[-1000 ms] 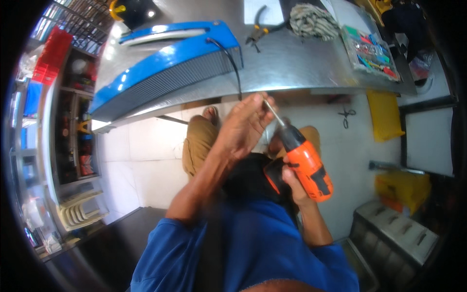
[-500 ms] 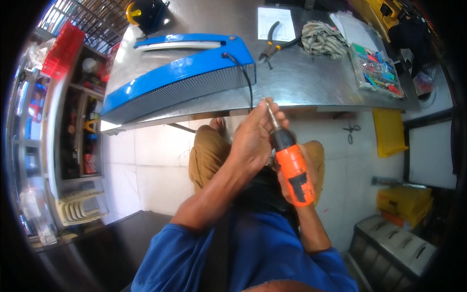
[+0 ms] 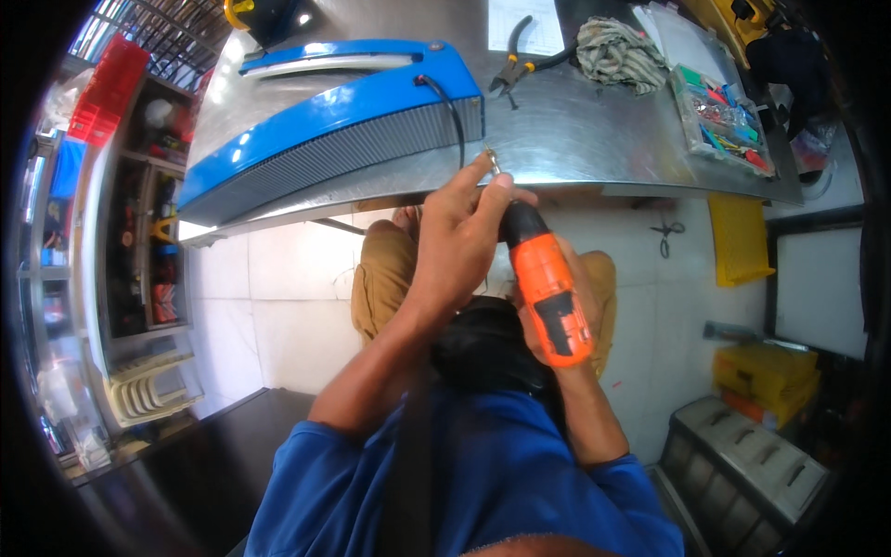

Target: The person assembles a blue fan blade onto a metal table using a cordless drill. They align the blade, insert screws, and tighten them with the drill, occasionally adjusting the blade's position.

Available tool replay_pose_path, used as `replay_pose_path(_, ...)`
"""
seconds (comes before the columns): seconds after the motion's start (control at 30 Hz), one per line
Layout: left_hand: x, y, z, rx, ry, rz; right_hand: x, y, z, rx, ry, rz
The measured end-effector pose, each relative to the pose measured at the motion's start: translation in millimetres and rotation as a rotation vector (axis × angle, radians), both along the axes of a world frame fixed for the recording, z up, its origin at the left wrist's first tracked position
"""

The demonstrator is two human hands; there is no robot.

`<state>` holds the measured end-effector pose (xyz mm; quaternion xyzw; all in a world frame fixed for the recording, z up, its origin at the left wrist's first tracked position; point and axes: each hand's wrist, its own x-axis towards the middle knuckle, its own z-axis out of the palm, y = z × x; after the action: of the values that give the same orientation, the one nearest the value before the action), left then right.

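An orange and black cordless drill point(image 3: 548, 288) points away from me toward the table's front edge, held in the grip of my right hand point(image 3: 582, 283), whose fingers are mostly behind it. My left hand point(image 3: 459, 227) pinches the metal bit point(image 3: 497, 170) near its tip with thumb and fingers. A small brass-coloured piece shows at the very end of the bit, too small to name. Just beyond my left fingers lies a long blue device point(image 3: 325, 121), like a bag sealer, with a ribbed grey side, a lever arm and a black cord point(image 3: 453, 111).
On the steel table point(image 3: 575, 148) lie diagonal cutters point(image 3: 512, 70), a small screw point(image 3: 513, 100), paper point(image 3: 548, 28), a crumpled rag point(image 3: 620, 56) and a parts box point(image 3: 724, 125). Scissors point(image 3: 665, 239) are below on the right. Shelves point(image 3: 139, 232) stand at left, a grey case point(image 3: 742, 464) at lower right.
Both hands and the drill have moved slightly up and left, closer to the table edge. My left fingers have shifted along the bit, and its tip now shows beyond them.
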<state>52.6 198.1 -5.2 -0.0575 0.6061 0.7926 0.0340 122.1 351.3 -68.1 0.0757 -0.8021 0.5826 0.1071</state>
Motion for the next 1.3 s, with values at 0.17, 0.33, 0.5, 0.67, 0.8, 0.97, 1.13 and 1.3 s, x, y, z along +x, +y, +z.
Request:
replay_pose_path(0.17,-0.5,-4.7,5.4,-0.196,0.041,-0.056,-5.0,-5.5,4.0,0.082,0.042,0.0)
replay_pose_path(0.33,0.6,-4.1,14.0,-0.401,0.016,-0.081,1.3,-10.1,-0.1,-0.042,-0.008,-0.019)
replay_pose_path(0.5,-0.3,-6.9,11.2,-0.484,0.034,-0.103,0.0,-8.9,-0.4,0.013,0.011,-0.015)
replay_pose_path(0.67,0.3,-7.9,12.9,-0.483,0.024,-0.108,-0.3,-9.9,-2.4,0.008,0.002,-0.023)
replay_pose_path(0.8,-0.4,-8.4,8.2,-0.496,0.044,-0.092,-1.2,-10.7,-1.1,-0.088,-0.056,0.014)
replay_pose_path(0.97,14.3,-17.3,25.5,-0.686,0.066,-0.128,0.1,-13.4,-8.7,-0.117,-0.062,-0.029)
replay_pose_path(1.13,-12.7,-72.4,52.6,-1.169,0.66,0.112,-0.7,-18.1,-26.6,-0.237,-0.33,-0.113)
replay_pose_path(1.3,-81.5,-104.5,80.6,-1.561,0.878,-0.184,-3.3,-24.7,-9.3,0.074,0.175,-0.082)
